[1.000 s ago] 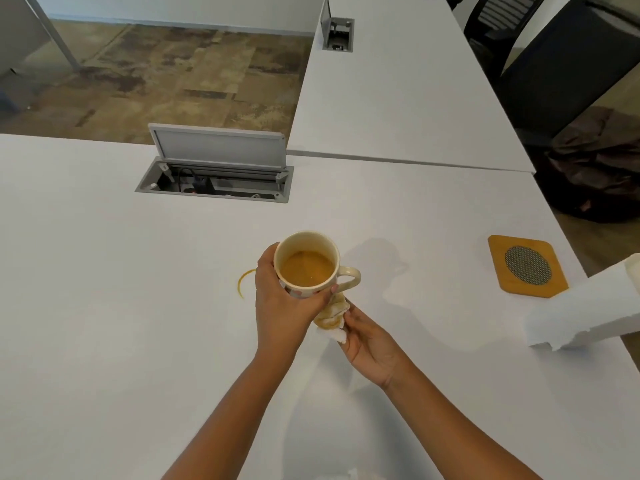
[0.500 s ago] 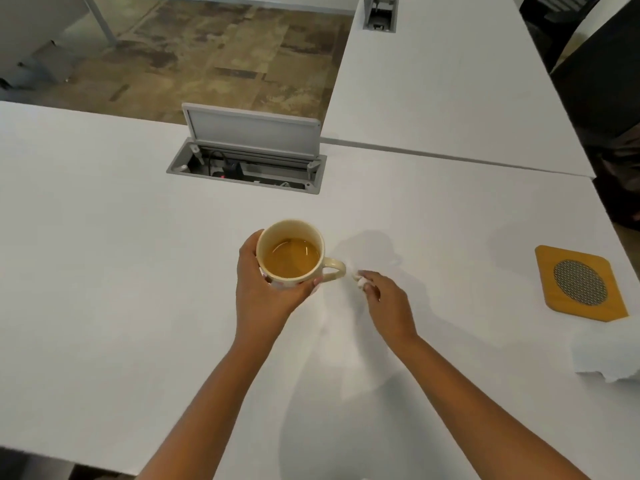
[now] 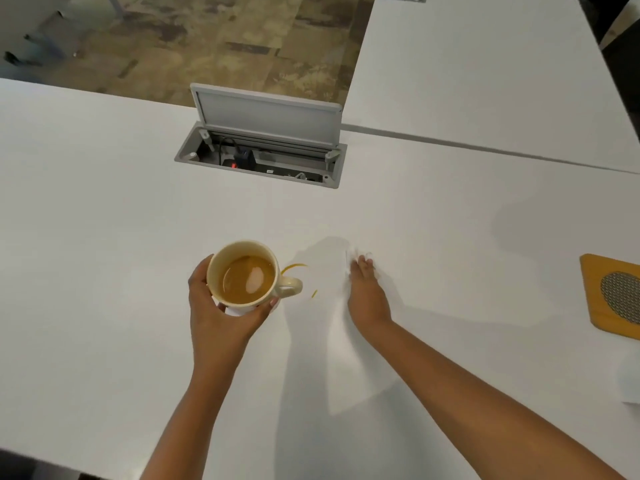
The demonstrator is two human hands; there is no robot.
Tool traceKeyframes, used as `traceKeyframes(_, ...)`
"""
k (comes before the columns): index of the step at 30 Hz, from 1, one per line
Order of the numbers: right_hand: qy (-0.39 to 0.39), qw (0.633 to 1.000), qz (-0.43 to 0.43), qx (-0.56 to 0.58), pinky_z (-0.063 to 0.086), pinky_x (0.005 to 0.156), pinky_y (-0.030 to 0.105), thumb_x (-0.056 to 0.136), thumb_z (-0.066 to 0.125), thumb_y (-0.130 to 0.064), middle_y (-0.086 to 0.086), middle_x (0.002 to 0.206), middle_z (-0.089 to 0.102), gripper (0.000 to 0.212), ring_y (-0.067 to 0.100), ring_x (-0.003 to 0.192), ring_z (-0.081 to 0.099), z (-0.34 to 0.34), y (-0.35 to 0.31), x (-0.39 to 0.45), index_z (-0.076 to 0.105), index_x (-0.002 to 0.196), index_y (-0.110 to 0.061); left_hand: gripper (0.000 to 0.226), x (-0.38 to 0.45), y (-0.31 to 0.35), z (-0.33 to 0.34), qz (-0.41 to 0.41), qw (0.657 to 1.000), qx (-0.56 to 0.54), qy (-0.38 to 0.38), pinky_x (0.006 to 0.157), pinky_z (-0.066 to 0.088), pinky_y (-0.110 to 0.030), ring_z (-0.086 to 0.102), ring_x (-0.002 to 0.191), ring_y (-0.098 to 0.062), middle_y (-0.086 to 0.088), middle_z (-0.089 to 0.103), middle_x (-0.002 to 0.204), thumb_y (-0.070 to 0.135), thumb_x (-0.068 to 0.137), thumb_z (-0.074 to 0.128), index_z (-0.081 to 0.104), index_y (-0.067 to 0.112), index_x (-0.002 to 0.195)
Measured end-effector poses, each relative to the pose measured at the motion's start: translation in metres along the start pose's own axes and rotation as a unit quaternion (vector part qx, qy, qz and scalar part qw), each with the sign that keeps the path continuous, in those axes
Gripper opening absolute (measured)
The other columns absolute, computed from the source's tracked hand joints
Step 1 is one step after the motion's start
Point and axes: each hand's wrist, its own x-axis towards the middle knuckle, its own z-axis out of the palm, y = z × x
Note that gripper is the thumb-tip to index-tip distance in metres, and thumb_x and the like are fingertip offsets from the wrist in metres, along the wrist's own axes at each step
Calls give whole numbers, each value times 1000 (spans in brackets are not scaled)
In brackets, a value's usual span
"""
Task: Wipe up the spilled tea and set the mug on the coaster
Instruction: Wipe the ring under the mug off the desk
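Observation:
My left hand grips a cream mug of tea from its left and near side, the handle pointing right. On the white table, just right of the handle, lie a curved tea streak and a smaller tea mark. Further right, my right hand lies palm down on the table with its fingers curled over a white piece of paper towel, which is mostly hidden under it. At the right edge of the view lies a wooden coaster with a metal mesh centre.
An open grey cable box is set into the table behind the mug, its lid raised. A second white table adjoins at the back right. Part of a paper towel roll shows at the right edge.
The mug has moved left across the tea ring, which now shows to the right of the handle. My right hand has carried the paper from under the mug out to the right.

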Motion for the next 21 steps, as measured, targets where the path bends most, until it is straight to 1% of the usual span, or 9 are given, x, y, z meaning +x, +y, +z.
traceKeyframes(1,-13,1000,-20,6,4,119,41,96,24,4,22,156,4,52,34,144,5,4,-11,9,3,143,7,85,-1,-3,-1,-3,1000,1,5,77,43,-18,45,108,17,39,43,116,40,47,84,34,54,116)
traceKeyframes(3,-54,992,-72,-87,2,119,43,98,22,-2,26,155,1,50,39,144,1,13,-35,24,2,143,9,86,-2,-5,-2,-4,1000,1,7,77,43,-19,45,108,17,41,42,115,39,47,84,34,54,116)
traceKeyframes(6,-122,976,-125,-127,-5,118,38,102,15,-16,21,156,-6,50,36,144,-8,30,-64,28,-3,145,2,88,-1,-5,-1,-8,1000,5,11,77,43,-18,45,107,17,42,41,114,40,47,85,34,49,119)
traceKeyframes(9,-213,945,-221,-111,4,117,36,101,29,-23,17,155,13,51,35,144,7,45,-86,1,15,146,-3,91,4,-4,2,-8,1000,-1,9,79,43,-19,45,109,15,39,42,116,42,47,87,35,44,122)
traceKeyframes(11,-218,924,-293,-116,8,117,37,97,39,-36,17,154,19,62,33,143,12,58,-80,-22,19,144,-2,90,8,-3,4,-13,1000,-5,7,82,43,-20,45,111,13,37,42,117,40,47,84,35,43,122)
traceKeyframes(13,-208,896,-346,-185,-3,118,35,96,36,-45,14,157,8,70,28,146,1,56,-62,-32,9,147,-5,87,12,-1,7,-8,1000,-4,2,82,43,-20,45,111,12,36,42,118,36,49,83,34,46,121)
traceKeyframes(16,-163,922,-301,-180,-7,117,31,97,32,-44,9,159,2,66,21,146,-3,33,-34,-14,7,148,-10,86,16,4,9,1,1000,-3,-2,80,42,-18,45,112,11,37,42,118,37,49,84,34,48,119)
traceKeyframes(19,-110,958,-206,-166,-1,118,31,99,26,-40,3,159,6,58,18,147,1,5,-9,-1,13,148,-13,87,18,6,11,2,1000,-2,-4,79,42,-16,45,115,7,38,40,118,39,51,83,33,47,121)
traceKeyframes(21,-72,975,-142,-156,6,118,31,101,29,-30,8,157,16,51,22,146,12,-3,7,-8,22,146,-8,87,18,5,11,4,1000,-6,-3,79,42,-15,45,115,7,38,40,119,39,51,83,33,46,122)
